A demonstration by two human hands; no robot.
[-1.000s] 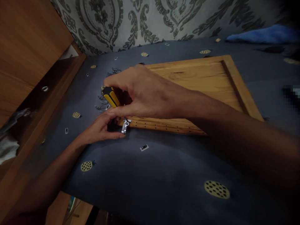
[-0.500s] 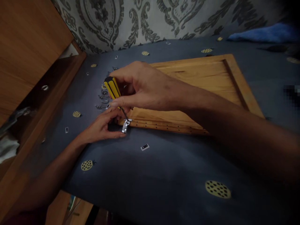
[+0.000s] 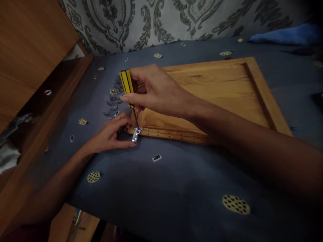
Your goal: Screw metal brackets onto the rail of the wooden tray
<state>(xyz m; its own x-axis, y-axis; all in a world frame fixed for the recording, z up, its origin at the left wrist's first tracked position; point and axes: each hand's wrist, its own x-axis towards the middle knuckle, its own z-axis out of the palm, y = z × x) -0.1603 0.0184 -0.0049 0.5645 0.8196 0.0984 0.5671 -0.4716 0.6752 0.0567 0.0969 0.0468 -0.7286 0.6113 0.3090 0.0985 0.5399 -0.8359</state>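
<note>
My right hand (image 3: 153,90) is closed on a yellow and black screwdriver (image 3: 127,82), held nearly upright with its shaft pointing down. The tip meets a small shiny metal hook (image 3: 136,135) on the near left corner of a wooden board (image 3: 174,135). Along this near edge of the board runs a double row of small dark holes. My left hand (image 3: 113,132) rests at that corner, the thumb touching the hook's lower end and the fingers against the board, so the hook is steadied between them. Some of the left fingertips are hidden.
Several metal hooks with screws (image 3: 112,105) lie in a row left of the board. A dark blue pineapple-print cloth (image 3: 176,188) covers the table. A blue cloth (image 3: 285,35) lies at the back right, beneath a patterned curtain (image 3: 151,23). Wooden furniture (image 3: 32,50) stands on the left.
The screwdriver has become more upright, its handle swinging right and up. My right hand has turned with it, uncovering more of the hooks behind. My left hand stays on the hook.
</note>
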